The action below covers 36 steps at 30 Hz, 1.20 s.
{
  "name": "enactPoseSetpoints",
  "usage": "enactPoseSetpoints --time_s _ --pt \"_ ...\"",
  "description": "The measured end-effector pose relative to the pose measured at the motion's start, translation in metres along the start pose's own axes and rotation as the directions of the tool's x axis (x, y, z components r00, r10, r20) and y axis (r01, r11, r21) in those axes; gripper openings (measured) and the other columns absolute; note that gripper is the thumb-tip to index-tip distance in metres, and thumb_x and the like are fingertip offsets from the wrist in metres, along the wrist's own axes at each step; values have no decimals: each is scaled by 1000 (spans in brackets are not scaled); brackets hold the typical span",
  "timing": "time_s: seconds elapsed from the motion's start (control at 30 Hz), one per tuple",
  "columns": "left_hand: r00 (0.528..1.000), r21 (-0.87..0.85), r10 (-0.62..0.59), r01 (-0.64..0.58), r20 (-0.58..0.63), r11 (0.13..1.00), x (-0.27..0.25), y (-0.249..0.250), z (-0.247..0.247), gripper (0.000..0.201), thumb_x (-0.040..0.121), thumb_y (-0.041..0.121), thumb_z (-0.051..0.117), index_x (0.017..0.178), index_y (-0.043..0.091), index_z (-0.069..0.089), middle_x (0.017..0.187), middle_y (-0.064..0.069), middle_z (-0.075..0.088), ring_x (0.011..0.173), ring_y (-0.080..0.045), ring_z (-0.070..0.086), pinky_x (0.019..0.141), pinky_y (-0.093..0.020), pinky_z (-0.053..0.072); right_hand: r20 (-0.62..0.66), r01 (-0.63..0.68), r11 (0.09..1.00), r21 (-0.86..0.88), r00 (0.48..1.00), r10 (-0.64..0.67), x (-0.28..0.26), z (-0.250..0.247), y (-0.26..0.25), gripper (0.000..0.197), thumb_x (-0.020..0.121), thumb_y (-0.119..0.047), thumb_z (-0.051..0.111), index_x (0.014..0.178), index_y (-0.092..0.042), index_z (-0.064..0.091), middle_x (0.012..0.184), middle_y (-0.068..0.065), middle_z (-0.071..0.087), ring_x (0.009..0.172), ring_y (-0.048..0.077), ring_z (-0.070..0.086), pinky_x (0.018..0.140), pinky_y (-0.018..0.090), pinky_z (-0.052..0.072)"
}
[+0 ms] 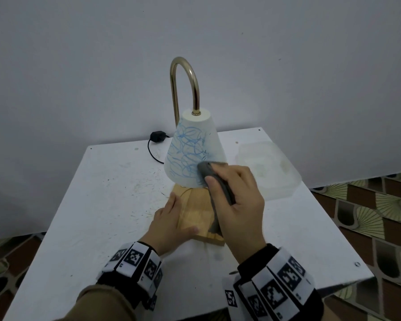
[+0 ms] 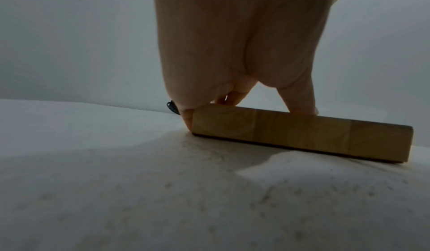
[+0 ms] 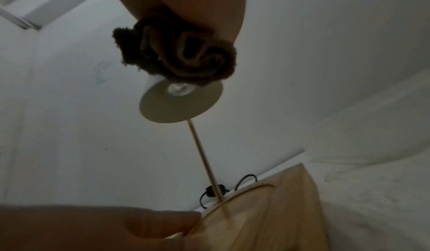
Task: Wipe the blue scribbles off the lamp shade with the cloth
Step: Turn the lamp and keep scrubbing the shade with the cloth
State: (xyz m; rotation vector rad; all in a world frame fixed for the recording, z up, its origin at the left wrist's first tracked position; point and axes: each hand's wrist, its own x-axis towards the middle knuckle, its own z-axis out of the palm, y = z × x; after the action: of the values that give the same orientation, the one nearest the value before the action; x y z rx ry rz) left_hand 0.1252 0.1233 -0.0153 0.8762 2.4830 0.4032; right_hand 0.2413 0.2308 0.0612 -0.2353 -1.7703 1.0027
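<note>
Head view: my right hand (image 1: pixel 237 200) grips the grey cloth (image 1: pixel 206 171), pressed to the lamp shade (image 1: pixel 192 151) at centre frame, low on its right side. Blue scribbles (image 1: pixel 188 147) cover most of it. Left hand (image 1: pixel 169 222) lies flat-fingered, steadying the wooden base (image 1: pixel 195 216). Best: firm short strokes, base pinned. Brass neck (image 1: pixel 196 89) and the black cord (image 1: pixel 152 150) upper left crowd the far side; a clear tray (image 1: pixel 269 167) sits right on the table (image 1: pixel 90 216).
</note>
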Motion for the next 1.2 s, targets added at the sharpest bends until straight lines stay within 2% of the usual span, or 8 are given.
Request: enactPoseSetpoints --time_s 0.07,0.17,0.33,0.5,0.7,0.83,1.0,1.2 --pt "1000 -2 4 -4 -10 1000 -1 1 -1 114 71 74 50 149 15 -9 158 -3 -13 143 -33 11 115 -43 16 -15 -62 998 -6 998 62 2 -7 9 15 86 -11 64 100 -13 68 94 -1 59 92 -8 53 83 5 37" --pt "1000 2 3 -3 -20 1000 -2 2 -1 103 83 59 54 149 14 -10 158 -3 -15 143 -33 10 116 -42 15 -66 -159 986 45 985 162 13 -9 12 17 86 -11 61 100 -21 64 93 -4 60 91 -8 54 80 4 39" --pt "1000 17 8 -8 -17 1000 0 0 -1 102 84 58 55 150 12 -8 157 -5 -16 144 -33 8 116 -40 14 -90 -109 986 127 989 121 11 8 -8 15 85 -10 63 100 -10 68 95 4 61 91 -3 54 81 7 40" --pt "999 10 7 -7 -31 1000 0 1 0 103 83 59 55 150 13 -8 158 -3 -14 143 -32 10 115 -40 14 -5 -39 999 18 999 39 -9 1 1 17 84 -8 66 100 -9 69 97 0 59 95 -3 54 85 8 40" --pt "1000 16 15 -15 -27 1000 0 0 -1 102 83 60 54 150 12 -8 158 -4 -15 144 -31 9 116 -40 13 -100 -181 979 91 977 190 17 -3 9 16 86 -14 60 100 -19 65 94 1 62 91 -6 54 81 5 39" --pt "1000 46 15 -14 -3 999 0 0 -2 116 71 76 46 149 11 -9 157 -6 -16 144 -30 8 115 -38 12 -78 -82 989 122 993 92 16 7 -10 16 86 -8 63 101 -12 67 95 5 61 92 -5 53 80 5 38" --pt "1000 33 12 -12 -19 999 -1 2 -2 103 83 59 54 149 11 -9 157 -6 -15 144 -31 10 116 -39 13 -2 -34 999 41 999 34 -3 -2 2 17 85 -13 62 100 -8 69 96 1 60 95 -4 54 85 6 39" --pt "1000 22 11 -10 -7 1000 -4 3 -3 100 85 57 53 149 11 -8 157 -5 -15 143 -33 10 116 -41 15 -65 -229 967 113 969 237 17 -6 12 14 87 -16 60 99 -21 65 94 -7 60 91 -3 55 80 9 43"
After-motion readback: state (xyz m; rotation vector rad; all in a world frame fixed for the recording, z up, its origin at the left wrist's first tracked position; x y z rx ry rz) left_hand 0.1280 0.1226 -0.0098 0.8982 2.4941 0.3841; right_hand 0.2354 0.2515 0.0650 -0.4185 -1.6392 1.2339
